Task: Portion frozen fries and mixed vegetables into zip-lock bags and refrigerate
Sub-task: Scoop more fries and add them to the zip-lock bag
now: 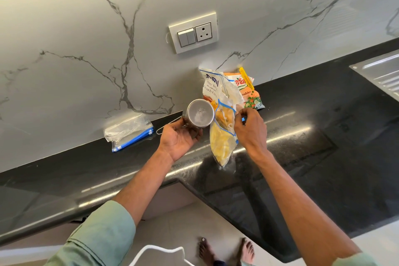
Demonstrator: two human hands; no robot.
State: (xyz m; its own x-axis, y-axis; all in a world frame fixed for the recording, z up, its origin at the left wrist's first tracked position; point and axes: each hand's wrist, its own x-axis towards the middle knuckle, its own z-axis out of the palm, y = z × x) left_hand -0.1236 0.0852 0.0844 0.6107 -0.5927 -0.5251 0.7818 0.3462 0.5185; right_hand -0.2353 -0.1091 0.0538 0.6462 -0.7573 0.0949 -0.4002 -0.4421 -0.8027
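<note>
My left hand grips a steel measuring cup by its body, its wire handle sticking out to the left; the cup looks empty and frosted inside. My right hand pinches the blue-edged mouth of a zip-lock bag partly filled with yellow fries, holding it up above the black counter. Behind the bag, an opened white French fries packet leans on the wall. Next to it stands an orange mixed vegetables packet closed by a yellow clip.
A stack of empty zip-lock bags lies on the counter at the left by the wall. A steel sink drainboard is at the far right. A switch and socket plate is on the marble wall. The counter edge turns a corner near my feet.
</note>
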